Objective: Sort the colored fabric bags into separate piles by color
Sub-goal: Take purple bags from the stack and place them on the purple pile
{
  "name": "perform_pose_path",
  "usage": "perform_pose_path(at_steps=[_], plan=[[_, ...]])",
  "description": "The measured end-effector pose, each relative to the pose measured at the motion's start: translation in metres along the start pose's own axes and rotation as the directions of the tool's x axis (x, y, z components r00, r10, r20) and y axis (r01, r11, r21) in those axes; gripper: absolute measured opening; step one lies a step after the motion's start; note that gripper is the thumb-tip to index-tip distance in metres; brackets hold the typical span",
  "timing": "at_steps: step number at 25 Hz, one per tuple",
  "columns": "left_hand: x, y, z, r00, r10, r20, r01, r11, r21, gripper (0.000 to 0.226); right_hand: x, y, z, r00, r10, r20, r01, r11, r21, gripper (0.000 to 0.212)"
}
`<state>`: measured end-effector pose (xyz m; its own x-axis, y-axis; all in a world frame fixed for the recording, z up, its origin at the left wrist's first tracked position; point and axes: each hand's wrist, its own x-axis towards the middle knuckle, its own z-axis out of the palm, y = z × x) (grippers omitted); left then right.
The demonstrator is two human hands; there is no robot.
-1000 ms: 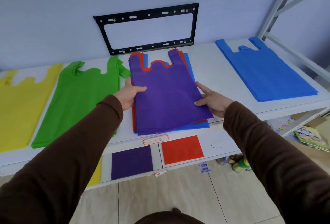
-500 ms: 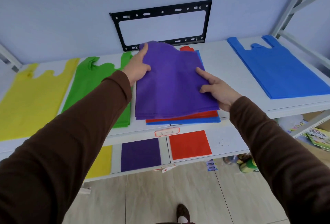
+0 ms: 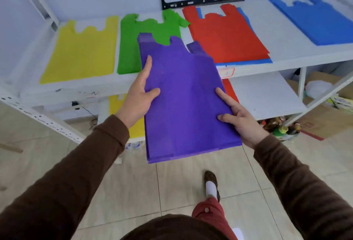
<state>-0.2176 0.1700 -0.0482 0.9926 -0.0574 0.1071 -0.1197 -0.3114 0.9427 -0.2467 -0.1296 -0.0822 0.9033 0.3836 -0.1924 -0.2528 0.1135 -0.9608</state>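
On the shelf (image 3: 286, 52) lie yellow bags (image 3: 80, 52), green bags (image 3: 131, 48), a red pile (image 3: 225, 37) and blue bags (image 3: 315, 19). Both hands hold the purple bags (image 3: 185, 96) up in front — left hand (image 3: 137, 94) and right hand (image 3: 240, 119) each have their grip clamped on a side edge.

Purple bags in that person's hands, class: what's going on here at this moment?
A person is sorting fabric bags by color. The left hand and right hand grip a stack of purple bags, held in front of the upper shelf. On it lie a yellow pile, green pile, red bags over blue ones, and a blue pile.
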Motion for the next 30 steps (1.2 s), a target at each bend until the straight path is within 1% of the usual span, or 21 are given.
perform_pose_path(at_steps=[4, 7, 10, 14, 17, 19, 21, 23, 25, 26, 28, 29, 30], plan=[[-0.090, -0.082, 0.010, 0.975, -0.219, 0.020, 0.220, 0.974, -0.047, 0.087, -0.036, 0.085, 0.024, 0.981, 0.192, -0.038, -0.195, 0.977, -0.087, 0.073], [-0.125, -0.126, 0.027, 0.925, -0.380, 0.010, 0.380, 0.923, -0.058, 0.086, -0.050, 0.125, 0.025, 0.939, 0.336, -0.074, -0.342, 0.935, -0.088, 0.074], [-0.128, -0.163, 0.043, 0.866, -0.497, 0.051, 0.499, 0.865, -0.043, 0.086, -0.045, 0.148, 0.018, 0.908, 0.404, -0.109, -0.417, 0.896, -0.154, 0.074], [-0.086, -0.213, 0.060, 0.840, -0.539, 0.052, 0.539, 0.842, 0.023, 0.089, 0.002, 0.166, -0.004, 0.905, 0.409, -0.119, -0.426, 0.875, -0.230, 0.074], [-0.029, -0.245, 0.070, 0.860, -0.510, -0.005, 0.509, 0.857, 0.083, 0.090, 0.064, 0.177, -0.027, 0.935, 0.327, -0.138, -0.355, 0.872, -0.336, 0.076], [0.019, -0.265, 0.071, 0.881, -0.470, -0.051, 0.473, 0.872, 0.124, 0.089, 0.112, 0.180, -0.039, 0.960, 0.238, -0.146, -0.277, 0.869, -0.410, 0.078], [0.068, -0.278, 0.066, 0.918, -0.390, -0.077, 0.397, 0.909, 0.127, 0.091, 0.160, 0.178, -0.049, 0.980, 0.144, -0.139, -0.193, 0.865, -0.463, 0.078], [0.117, -0.291, 0.058, 0.946, -0.295, -0.136, 0.313, 0.939, 0.141, 0.094, 0.205, 0.172, -0.059, 0.989, 0.041, -0.141, -0.107, 0.861, -0.498, 0.077], [0.163, -0.297, 0.046, 0.957, -0.209, -0.199, 0.244, 0.954, 0.172, 0.088, 0.245, 0.165, -0.070, 0.989, -0.032, -0.142, -0.035, 0.896, -0.443, 0.077], [0.179, -0.295, 0.041, 0.956, -0.186, -0.225, 0.222, 0.964, 0.145, 0.080, 0.260, 0.164, -0.075, 0.988, -0.062, -0.141, -0.001, 0.914, -0.405, 0.078], [0.203, -0.300, 0.035, 0.954, -0.178, -0.240, 0.191, 0.981, 0.029, 0.064, 0.284, 0.173, -0.086, 0.985, -0.100, -0.143, 0.045, 0.936, -0.348, 0.078], [0.211, -0.310, 0.036, 0.960, -0.186, -0.210, 0.187, 0.982, -0.015, 0.065, 0.297, 0.184, -0.091, 0.985, -0.098, -0.141, 0.049, 0.946, -0.319, 0.079], [0.215, -0.321, 0.038, 0.964, -0.195, -0.179, 0.188, 0.981, -0.054, 0.075, 0.309, 0.197, -0.094, 0.986, -0.089, -0.144, 0.043, 0.955, -0.295, 0.079]])
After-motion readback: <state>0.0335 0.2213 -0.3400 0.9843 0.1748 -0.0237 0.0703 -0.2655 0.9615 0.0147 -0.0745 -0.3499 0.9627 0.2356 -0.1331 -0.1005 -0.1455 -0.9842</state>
